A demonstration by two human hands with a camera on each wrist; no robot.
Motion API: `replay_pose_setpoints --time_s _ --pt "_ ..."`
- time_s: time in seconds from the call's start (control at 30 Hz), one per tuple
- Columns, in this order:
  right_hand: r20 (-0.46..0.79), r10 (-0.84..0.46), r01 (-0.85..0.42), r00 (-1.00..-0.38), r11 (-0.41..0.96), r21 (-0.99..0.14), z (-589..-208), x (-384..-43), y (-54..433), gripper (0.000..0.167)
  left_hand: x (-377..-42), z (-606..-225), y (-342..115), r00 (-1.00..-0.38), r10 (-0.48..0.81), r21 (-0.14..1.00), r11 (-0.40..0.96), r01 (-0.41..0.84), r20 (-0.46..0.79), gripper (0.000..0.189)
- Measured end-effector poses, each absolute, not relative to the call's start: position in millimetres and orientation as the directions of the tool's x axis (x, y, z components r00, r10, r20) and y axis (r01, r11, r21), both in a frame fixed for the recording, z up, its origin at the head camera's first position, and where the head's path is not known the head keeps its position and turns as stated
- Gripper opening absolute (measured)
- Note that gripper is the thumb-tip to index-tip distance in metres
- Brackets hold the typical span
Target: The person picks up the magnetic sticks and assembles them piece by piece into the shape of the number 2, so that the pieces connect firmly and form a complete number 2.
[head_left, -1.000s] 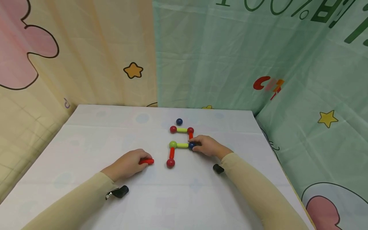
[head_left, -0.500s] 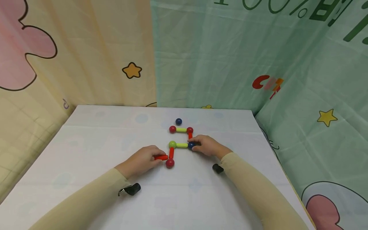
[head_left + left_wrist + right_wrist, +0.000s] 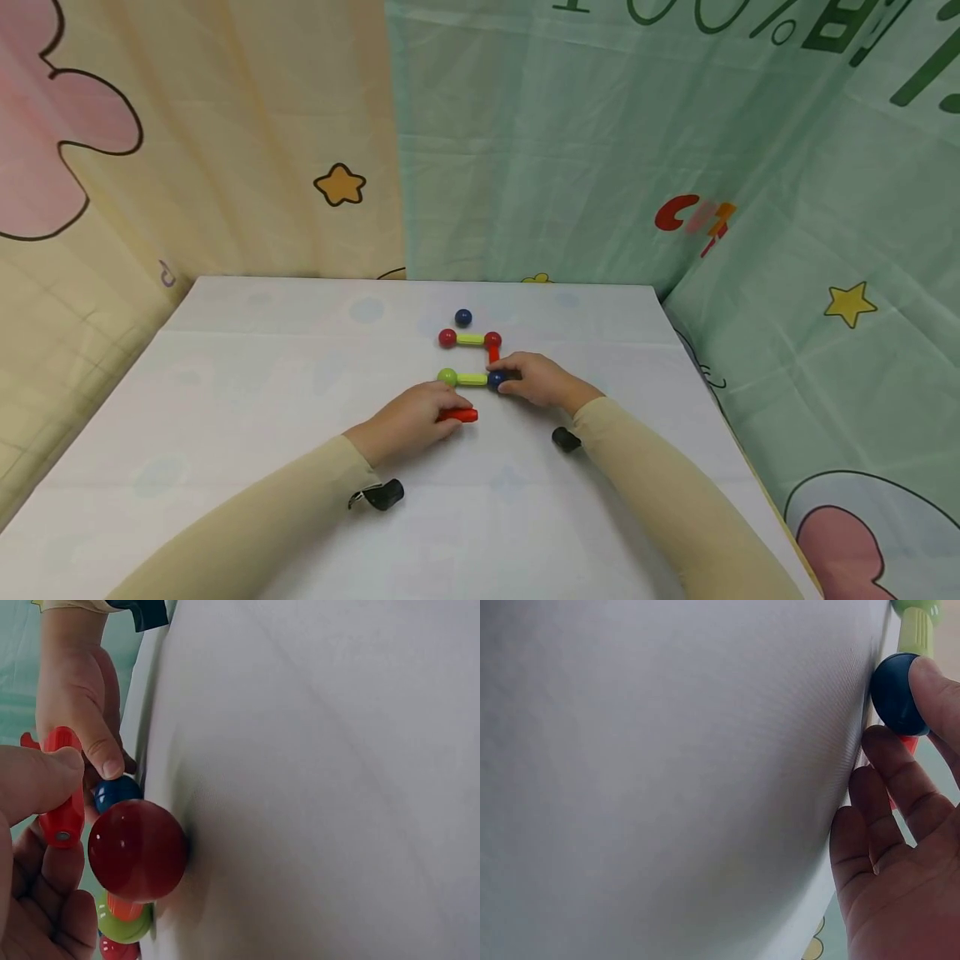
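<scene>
My left hand (image 3: 412, 421) pinches a red magnetic stick (image 3: 459, 415) between thumb and fingers, above the front of a stick-and-ball figure on the table. In the left wrist view a large red ball (image 3: 139, 851) stands just beyond that stick; in the head view the left hand hides it. My right hand (image 3: 543, 382) grips the dark blue ball (image 3: 497, 381) at a corner, its thumb on the ball in the right wrist view. A yellow-green stick (image 3: 472, 380) joins this ball to a green ball (image 3: 447, 377). A red stick (image 3: 493, 354) runs up from the blue ball.
Farther back, a yellow-green stick (image 3: 470, 339) links two red balls, one at left (image 3: 447, 337) and one at right (image 3: 492, 340). A loose dark blue ball (image 3: 463, 317) lies behind them. The white table (image 3: 225, 375) ends at printed curtains at the back and sides.
My left hand has carried the red stick rightward, from left of the figure to over its front, now covering the front red ball and its stick. My right hand stays on the blue ball.
</scene>
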State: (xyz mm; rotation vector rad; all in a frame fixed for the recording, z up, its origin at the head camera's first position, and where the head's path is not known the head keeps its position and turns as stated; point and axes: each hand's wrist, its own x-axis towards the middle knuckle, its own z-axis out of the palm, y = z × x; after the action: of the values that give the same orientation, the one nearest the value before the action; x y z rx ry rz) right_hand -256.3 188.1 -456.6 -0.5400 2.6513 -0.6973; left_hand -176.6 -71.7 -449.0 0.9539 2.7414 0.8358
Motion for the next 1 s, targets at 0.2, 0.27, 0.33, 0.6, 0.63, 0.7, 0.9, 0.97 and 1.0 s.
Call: replay_pose_setpoints --time_s 0.2,0.27,0.33,0.6,0.63,0.7,0.9,0.97,1.0 --pt "-0.225 -0.451 -0.282 -0.864 0.803 -0.525 -456 -256 188 0.042 -176 -453 -62 -0.767 0.639 0.512 0.638 0.575 0.065 0.022" --pt "-0.227 -0.448 -0.275 -0.865 0.801 -0.532 -456 -256 187 0.042 -176 -454 -60 -0.761 0.646 0.496 0.643 0.584 0.059 0.023" --pt "-0.229 -0.445 -0.269 -0.866 0.8 -0.537 -456 -256 187 0.041 -175 -456 -59 -0.757 0.651 0.487 0.644 0.59 0.058 0.023" --pt "-0.222 -0.443 -0.268 -0.869 0.797 -0.542 -457 -256 187 0.041 -173 -460 -56 -0.74 0.666 0.422 0.648 0.635 0.091 0.023" --pt "-0.22 -0.444 -0.27 -0.869 0.795 -0.543 -457 -256 187 0.041 -172 -460 -56 -0.74 0.666 0.413 0.651 0.637 0.092 0.023" --pt "-0.215 -0.449 -0.276 -0.867 0.793 -0.543 -457 -256 187 0.041 -171 -461 -56 -0.743 0.663 0.399 0.66 0.636 0.087 0.023" --pt "-0.21 -0.452 -0.282 -0.867 0.791 -0.543 -458 -257 188 0.041 -170 -463 -55 -0.759 0.647 0.401 0.678 0.616 0.07 0.022" --pt "-0.209 -0.452 -0.282 -0.867 0.792 -0.542 -459 -257 188 0.041 -169 -463 -55 -0.765 0.64 0.405 0.683 0.608 0.068 0.022" --pt "-0.208 -0.453 -0.284 -0.867 0.791 -0.541 -459 -257 188 0.041 -169 -463 -55 -0.768 0.637 0.403 0.686 0.606 0.07 0.022"
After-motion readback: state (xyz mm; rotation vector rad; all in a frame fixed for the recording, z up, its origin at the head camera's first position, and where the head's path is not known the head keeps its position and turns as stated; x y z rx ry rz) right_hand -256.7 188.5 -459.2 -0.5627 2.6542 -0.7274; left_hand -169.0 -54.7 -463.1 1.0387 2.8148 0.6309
